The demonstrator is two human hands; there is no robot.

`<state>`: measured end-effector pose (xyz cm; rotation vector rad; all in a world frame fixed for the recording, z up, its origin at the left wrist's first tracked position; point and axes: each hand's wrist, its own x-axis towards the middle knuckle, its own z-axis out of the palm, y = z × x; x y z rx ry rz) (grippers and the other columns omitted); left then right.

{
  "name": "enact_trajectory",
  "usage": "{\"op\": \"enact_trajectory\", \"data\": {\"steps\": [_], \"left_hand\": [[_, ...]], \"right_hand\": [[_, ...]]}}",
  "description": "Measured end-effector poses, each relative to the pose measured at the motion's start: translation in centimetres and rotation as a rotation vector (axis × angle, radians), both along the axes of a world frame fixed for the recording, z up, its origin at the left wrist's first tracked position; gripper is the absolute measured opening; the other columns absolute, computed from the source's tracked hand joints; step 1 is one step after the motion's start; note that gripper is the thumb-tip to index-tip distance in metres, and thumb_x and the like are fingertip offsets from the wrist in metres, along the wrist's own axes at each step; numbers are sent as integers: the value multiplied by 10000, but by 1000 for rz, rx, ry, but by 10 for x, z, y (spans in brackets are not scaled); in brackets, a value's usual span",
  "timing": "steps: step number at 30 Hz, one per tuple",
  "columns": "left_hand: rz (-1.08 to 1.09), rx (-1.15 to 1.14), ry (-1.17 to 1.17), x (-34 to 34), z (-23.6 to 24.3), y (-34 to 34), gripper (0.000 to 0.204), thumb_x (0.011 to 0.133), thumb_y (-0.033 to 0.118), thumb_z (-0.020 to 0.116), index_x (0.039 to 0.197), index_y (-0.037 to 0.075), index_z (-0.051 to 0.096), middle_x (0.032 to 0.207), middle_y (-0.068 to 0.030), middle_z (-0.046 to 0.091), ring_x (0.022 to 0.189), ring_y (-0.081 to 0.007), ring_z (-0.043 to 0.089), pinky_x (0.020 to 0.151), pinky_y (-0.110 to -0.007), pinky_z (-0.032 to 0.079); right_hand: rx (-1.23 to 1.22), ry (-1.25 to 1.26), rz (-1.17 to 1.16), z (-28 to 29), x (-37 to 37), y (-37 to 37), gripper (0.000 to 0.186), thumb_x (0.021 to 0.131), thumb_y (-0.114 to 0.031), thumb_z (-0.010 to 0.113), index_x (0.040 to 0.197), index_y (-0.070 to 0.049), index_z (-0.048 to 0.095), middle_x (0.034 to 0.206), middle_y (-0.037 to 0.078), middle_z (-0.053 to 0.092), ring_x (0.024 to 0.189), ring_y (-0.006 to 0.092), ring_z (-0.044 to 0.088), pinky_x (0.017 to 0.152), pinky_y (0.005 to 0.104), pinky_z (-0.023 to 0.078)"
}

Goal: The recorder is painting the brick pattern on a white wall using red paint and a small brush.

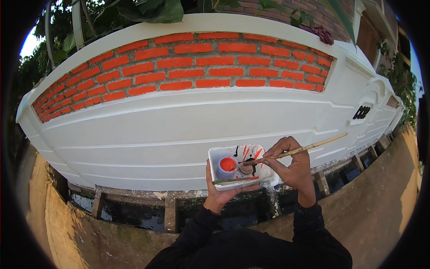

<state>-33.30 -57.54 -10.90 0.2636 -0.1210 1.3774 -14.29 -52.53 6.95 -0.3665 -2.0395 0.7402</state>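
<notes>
My left hand (219, 196) supports a white plastic tray (214, 157) from below, its rim streaked with orange and black paint. Inside the tray stands a small cup of orange paint (228, 164), beside a second small round container (246, 170) with greyish contents. A thin green-handled stick, perhaps another brush (233, 180), lies along the near side. With fingers pinched, my right hand (292, 168) grips a long wooden-handled paintbrush (316, 144). The brush slants down to the left, its tip over the tray by the two containers; whether it touches paint is unclear.
Ahead runs a white wall (148, 130) with a recessed panel of orange-painted bricks (181, 74). Below it lies an open drain (134, 215) with dark water, crossed by concrete beams (170, 213). Plants (154, 11) hang over the wall's top. Concrete paving (367, 197) borders the drain.
</notes>
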Motion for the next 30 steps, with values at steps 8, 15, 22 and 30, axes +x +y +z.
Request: {"op": "enact_trajectory", "data": {"steps": [8, 15, 22, 30], "left_hand": [[11, -22, -28, 50, 16, 40, 1135, 852, 894, 465, 1651, 120, 245, 1649, -272, 312, 1461, -586, 354, 1129, -844, 267], [5, 37, 90, 49, 31, 80, 1123, 864, 883, 465, 1637, 94, 262, 1610, -291, 346, 1453, -590, 361, 1162, -806, 264], [-40, 69, 87, 52, 47, 113, 1077, 868, 856, 517, 1593, 81, 340, 1380, -209, 549, 1387, -520, 471, 1165, -791, 280], [-75, 67, 34, 67, 55, 149, 1075, 865, 860, 518, 1589, 85, 344, 1334, -192, 592, 1338, -430, 542, 1170, -786, 278]], "right_hand": [[-271, 304, -210, -37, 68, 67, 294, 873, -51, 871, 897, -39, 578, 827, 68, 688, 743, 107, 677, 650, 244, 544], [-416, 556, -295, -58, 64, 76, 289, 905, -47, 838, 858, -61, 553, 754, 57, 668, 704, 87, 624, 662, 241, 483], [-506, 713, -348, -65, 65, 89, 293, 922, -114, 835, 882, -87, 546, 765, 73, 697, 635, 57, 515, 578, 226, 385], [-767, 885, -219, -78, 75, 132, 300, 911, -156, 855, 940, -124, 558, 876, 59, 731, 633, 72, 501, 559, 238, 364]]}}
